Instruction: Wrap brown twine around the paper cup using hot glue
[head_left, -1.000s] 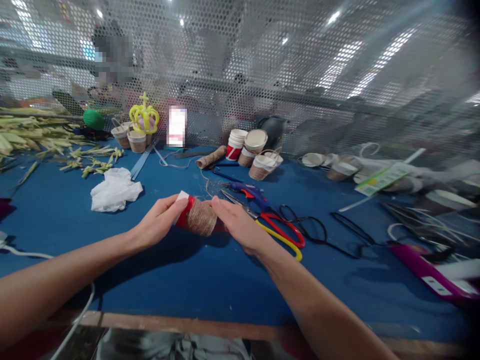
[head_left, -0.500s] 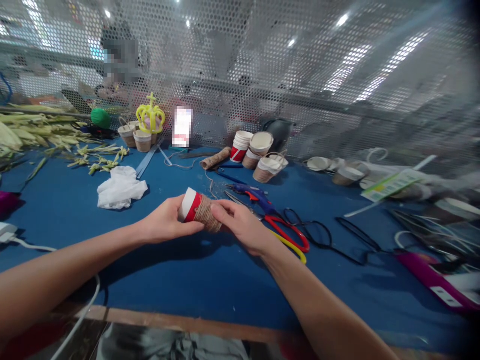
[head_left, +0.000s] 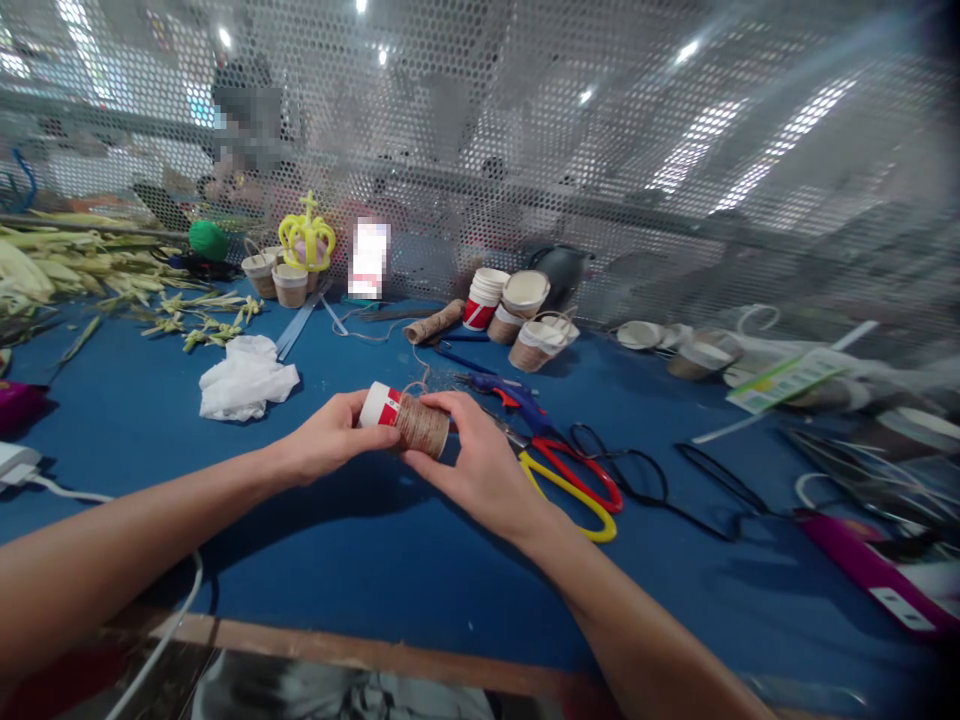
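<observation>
ceiling lights glare through the mesh screen, a soft dark shadow lies on the table below the left hand, and the right edge looks blurred, stretched and dim.

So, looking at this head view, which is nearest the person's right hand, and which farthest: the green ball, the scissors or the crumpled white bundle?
From the right hand:
1. Scissors: just to its right, with red and yellow handles.
2. Crumpled white bundle: across on the left.
3. Green ball: far back on the left.
</observation>
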